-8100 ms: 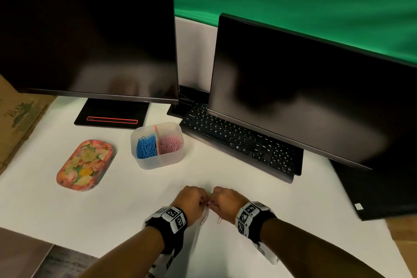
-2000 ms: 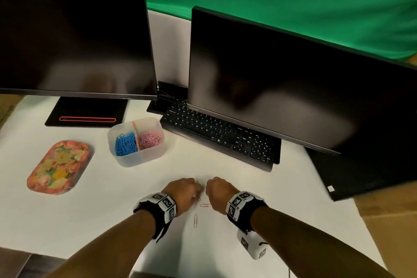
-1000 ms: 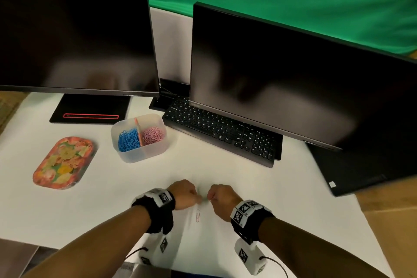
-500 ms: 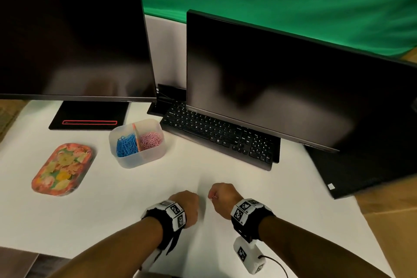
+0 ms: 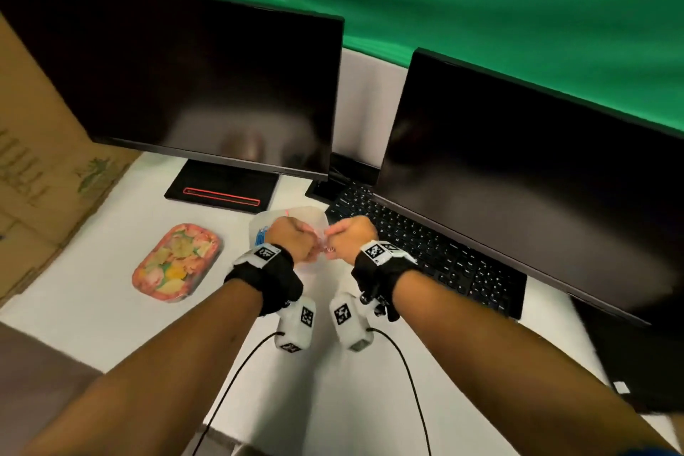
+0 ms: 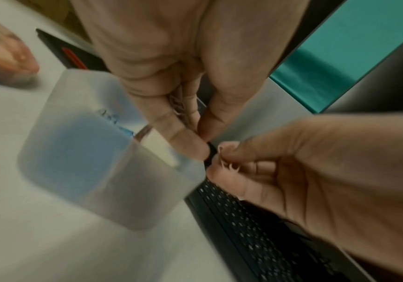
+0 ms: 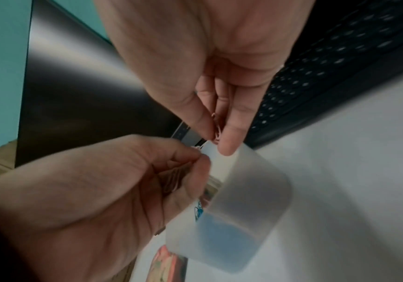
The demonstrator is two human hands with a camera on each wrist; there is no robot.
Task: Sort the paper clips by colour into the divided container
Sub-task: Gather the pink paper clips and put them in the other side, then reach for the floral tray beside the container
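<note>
both hands, left (image 5: 292, 241) & right (image 5: 351, 239), pinch pink clips (image 7: 216, 126) just above the divided container (image 6: 79, 164).

We see a see-through plastic box (image 5: 310, 215) with two parts, sitting on the white table right below our hands. A pile of blue paper clips (image 6: 79, 152) fills its left part. Some thin pink paper clips (image 7: 216, 131) are up in the air over the box, pinched in our fingers.
</note>
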